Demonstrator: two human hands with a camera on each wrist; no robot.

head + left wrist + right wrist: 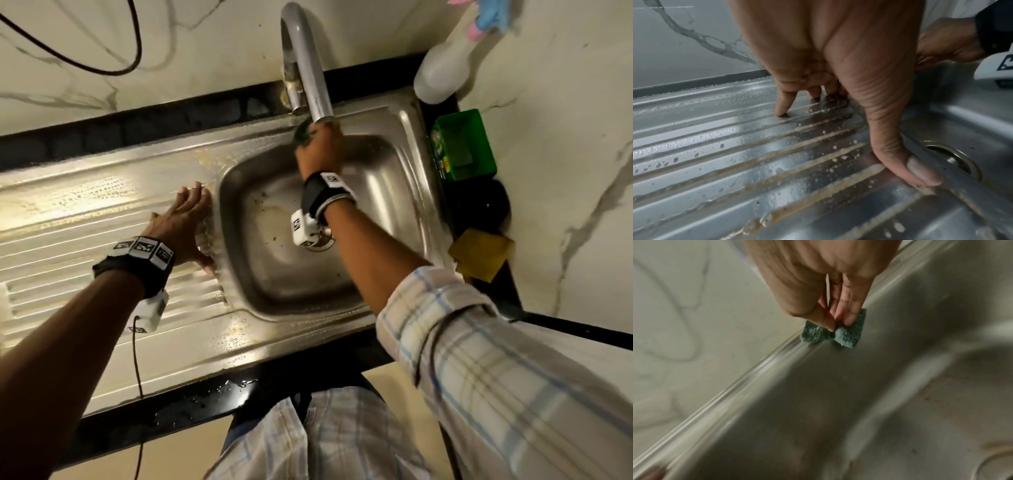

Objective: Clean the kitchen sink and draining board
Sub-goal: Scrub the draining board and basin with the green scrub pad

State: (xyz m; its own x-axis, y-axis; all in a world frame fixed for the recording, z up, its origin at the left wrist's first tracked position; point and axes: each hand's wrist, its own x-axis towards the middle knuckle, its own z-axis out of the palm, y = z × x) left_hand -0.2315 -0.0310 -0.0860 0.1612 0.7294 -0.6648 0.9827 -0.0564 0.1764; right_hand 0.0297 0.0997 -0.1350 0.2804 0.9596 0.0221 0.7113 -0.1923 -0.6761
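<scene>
A steel sink [274, 274] with brown stains on its floor adjoins a ribbed draining board [85, 222] on its left, wet and streaked with brown grime [797, 162]. My right hand [318, 144] pinches a green scouring pad [303, 132] under the tap spout, against the top of the sink's back wall. In the right wrist view, thumb and fingers squeeze the pad [846, 335] at the rim. My left hand [188, 219] rests flat on the draining board beside the basin, fingers straight and spread [781, 110], thumb along the sink edge.
A curved grey tap [308, 68] rises behind the sink. A green box [466, 147], a black round object [483, 205], a yellow cloth [479, 253] and a white spray bottle [442, 72] stand along the right side. The drain [953, 157] sits mid-basin.
</scene>
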